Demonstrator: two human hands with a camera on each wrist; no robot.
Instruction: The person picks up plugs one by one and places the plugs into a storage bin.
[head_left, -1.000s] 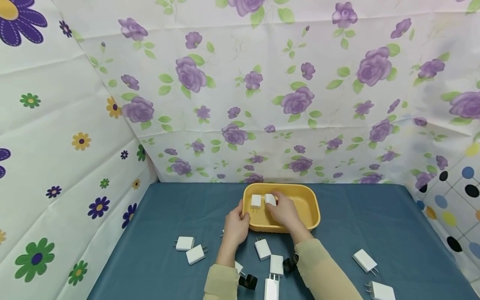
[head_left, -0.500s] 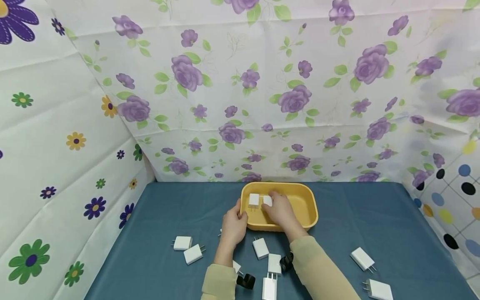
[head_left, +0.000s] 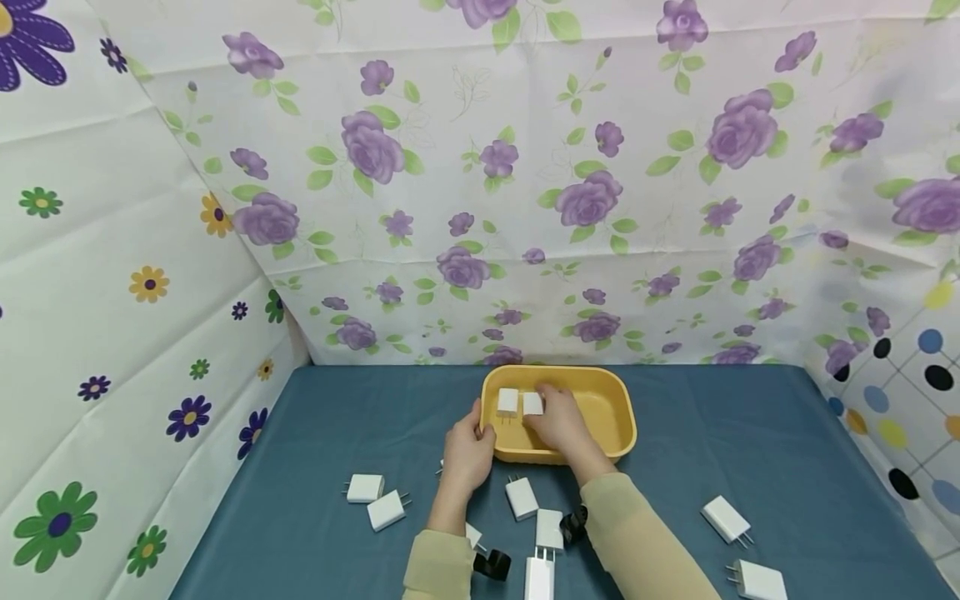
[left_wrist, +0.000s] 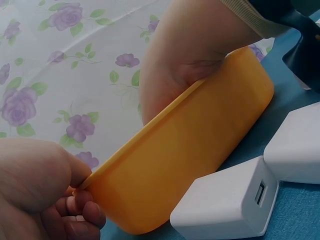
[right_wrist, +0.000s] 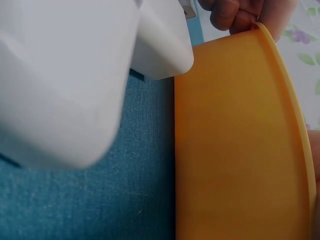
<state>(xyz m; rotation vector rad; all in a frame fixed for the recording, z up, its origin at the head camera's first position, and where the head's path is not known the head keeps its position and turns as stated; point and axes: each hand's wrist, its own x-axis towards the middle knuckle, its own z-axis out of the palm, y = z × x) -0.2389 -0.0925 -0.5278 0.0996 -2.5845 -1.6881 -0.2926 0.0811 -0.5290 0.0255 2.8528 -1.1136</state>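
A yellow plastic tray (head_left: 611,408) stands near the back edge of the table. My left hand (head_left: 468,454) pinches its left rim between thumb and fingers; in the left wrist view, the left hand (left_wrist: 35,192) shows at the tray's near corner. Inside the tray my right hand (head_left: 561,423) holds a white charger (head_left: 532,403) by its right side. To the left of that one sits another white charger (head_left: 507,401), its prongs facing me. In the right wrist view the tray wall (right_wrist: 235,140) hides most of the right hand.
Several white chargers lie on the blue tablecloth (head_left: 300,550): a pair at left (head_left: 365,488), some between the forearms (head_left: 522,498), and two at right (head_left: 726,518). Floral cloth (head_left: 465,167) hangs behind the table. Both wrists wear black camera straps (head_left: 492,565).
The charger in my right hand has turned from tilted to squarer beside the other one. My left hand keeps its hold on the rim. The head view has shifted slightly.
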